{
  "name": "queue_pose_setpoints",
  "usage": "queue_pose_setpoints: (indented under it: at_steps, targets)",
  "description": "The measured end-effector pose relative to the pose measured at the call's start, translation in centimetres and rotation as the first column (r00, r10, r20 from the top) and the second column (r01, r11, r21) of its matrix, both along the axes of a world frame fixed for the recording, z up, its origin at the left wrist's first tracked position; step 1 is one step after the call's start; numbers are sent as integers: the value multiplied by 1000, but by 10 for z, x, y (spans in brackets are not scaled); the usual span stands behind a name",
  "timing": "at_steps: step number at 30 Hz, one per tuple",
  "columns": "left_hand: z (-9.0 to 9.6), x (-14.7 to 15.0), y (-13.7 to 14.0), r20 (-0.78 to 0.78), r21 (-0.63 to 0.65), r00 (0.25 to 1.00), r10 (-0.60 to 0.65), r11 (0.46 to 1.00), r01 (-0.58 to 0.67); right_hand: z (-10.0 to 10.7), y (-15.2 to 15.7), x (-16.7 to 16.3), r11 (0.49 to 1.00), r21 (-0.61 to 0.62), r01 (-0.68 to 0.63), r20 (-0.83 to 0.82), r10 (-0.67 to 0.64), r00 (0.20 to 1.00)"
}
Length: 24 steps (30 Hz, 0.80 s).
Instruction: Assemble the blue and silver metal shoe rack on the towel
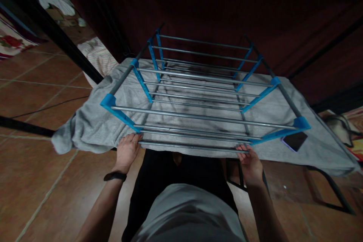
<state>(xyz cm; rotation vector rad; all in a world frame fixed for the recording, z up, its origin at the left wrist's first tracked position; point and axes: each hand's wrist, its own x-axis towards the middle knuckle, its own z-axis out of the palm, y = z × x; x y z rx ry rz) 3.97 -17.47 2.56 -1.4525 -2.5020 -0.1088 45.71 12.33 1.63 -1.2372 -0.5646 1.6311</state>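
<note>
A rack of grey metal tubes joined by blue plastic brackets [141,83] stands on a grey cloth [176,117]. In front of its lowest front tubes, a separate metal tube [193,146] lies level along the cloth's near edge. My left hand [128,152], with a dark band on the wrist, is closed at the tube's left end, just below the front left bracket; its fingertips are partly hidden. At the other end, my right hand [251,162] pinches the tube, palm turned up, fingers under and behind it.
A phone [295,140] lies on the cloth right of the rack. Dark metal bars [65,41] rise at the left, and a dark red curtain [204,3] hangs behind. A striped cloth [98,58] is at the left, beside the tiled floor [42,128] with a thin cable [51,105].
</note>
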Motion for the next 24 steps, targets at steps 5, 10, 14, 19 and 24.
queue_pose_setpoints:
  at_steps: [5, 10, 14, 19, 24]
  targets:
    - [0, 4, 3, 12, 6, 1000, -19, 1000, 19, -4, -1, -1, 1000, -10, -19, -6, 19, 1000]
    - [-1, 7, 9, 3, 17, 999, -33, 999, 32, -6, 1, -2, 999, -30, -28, -1, 28, 1000]
    - [-1, 13, 16, 23, 21, 997, -77, 997, 77, -3, -1, -6, 998, -29, -50, -9, 50, 999]
    - [4, 23, 25, 82, 45, 987, -138, 990, 135, -2, -5, -9, 998, 0, -61, -21, 61, 998]
    - [7, 33, 35, 101, 62, 971, -218, 975, 212, -5, -3, -9, 999, -24, -43, -26, 42, 999]
